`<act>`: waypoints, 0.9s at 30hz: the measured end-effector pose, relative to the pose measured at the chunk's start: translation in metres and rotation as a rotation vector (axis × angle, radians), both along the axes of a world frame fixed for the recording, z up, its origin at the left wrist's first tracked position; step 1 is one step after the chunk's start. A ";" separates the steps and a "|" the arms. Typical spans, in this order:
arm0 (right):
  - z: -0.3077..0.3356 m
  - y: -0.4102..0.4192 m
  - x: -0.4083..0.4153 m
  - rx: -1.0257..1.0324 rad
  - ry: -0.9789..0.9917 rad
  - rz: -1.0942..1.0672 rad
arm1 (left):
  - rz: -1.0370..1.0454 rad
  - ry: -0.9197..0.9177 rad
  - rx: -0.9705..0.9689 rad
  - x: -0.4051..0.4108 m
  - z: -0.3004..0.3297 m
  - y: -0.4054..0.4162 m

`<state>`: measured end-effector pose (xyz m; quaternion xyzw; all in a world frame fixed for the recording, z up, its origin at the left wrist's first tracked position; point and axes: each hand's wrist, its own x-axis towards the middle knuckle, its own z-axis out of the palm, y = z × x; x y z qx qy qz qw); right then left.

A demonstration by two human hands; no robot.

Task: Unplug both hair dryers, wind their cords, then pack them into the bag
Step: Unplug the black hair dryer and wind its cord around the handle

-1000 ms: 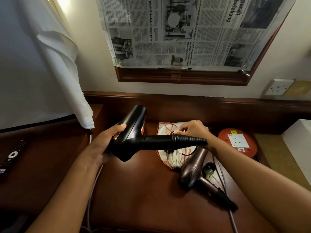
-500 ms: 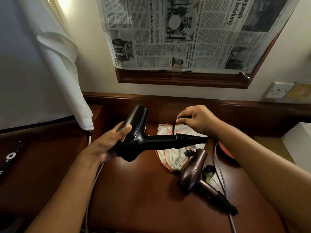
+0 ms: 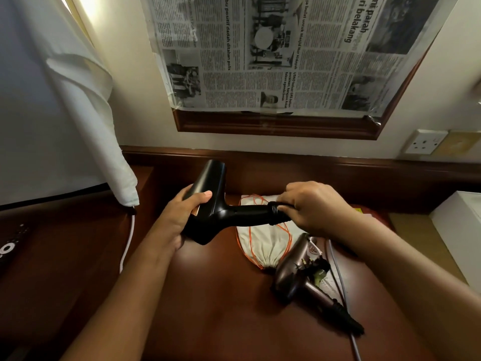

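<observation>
We hold the black dryer (image 3: 216,214) in the air above the desk (image 3: 208,308), barrel pointing up and away, handle lying level toward the right. Our left hand (image 3: 179,220) grips the barrel from the left, thumb laid across its near side and fingers wrapped behind it. Our right hand (image 3: 312,208) closes over the end of the handle, its fingers curled down around the ribbed collar where the cord comes out; the cord itself we cannot follow under the hand.

Just below the handle, the white bag (image 3: 263,238) lies flat on the desk, its gathered mouth turned toward us and an orange drawstring (image 3: 250,230) looping over the cloth. The brown dryer (image 3: 294,267) rests on the desk, its barrel touching the bag's mouth at the near right and its handle running toward the near right corner. A black plug (image 3: 316,265) lies against that dryer, and a grey cable (image 3: 338,272) passes just to the right of it.

On the wall behind hangs a newspaper (image 3: 286,53) over a wooden frame, with a white socket (image 3: 424,142) to its right. A white cloth (image 3: 78,100) hangs at the left, and a remote (image 3: 7,248) lies at the far left edge.
</observation>
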<state>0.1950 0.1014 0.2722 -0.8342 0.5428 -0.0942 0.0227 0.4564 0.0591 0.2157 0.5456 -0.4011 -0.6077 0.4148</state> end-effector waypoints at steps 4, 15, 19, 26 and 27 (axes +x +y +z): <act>-0.014 0.014 0.003 0.010 -0.081 -0.057 | 0.063 0.027 -0.019 -0.004 -0.002 0.000; -0.043 0.037 0.017 -0.002 -0.856 -0.357 | 0.129 0.137 -0.019 -0.005 0.004 0.002; -0.053 0.043 0.022 0.204 -1.162 -0.377 | 0.083 0.210 0.013 -0.004 0.004 0.003; -0.073 0.052 0.035 0.662 -1.444 -0.468 | 0.076 0.282 0.028 -0.005 0.010 0.003; -0.075 0.051 0.035 0.718 -1.422 -0.467 | 0.067 0.310 0.039 -0.005 0.012 0.004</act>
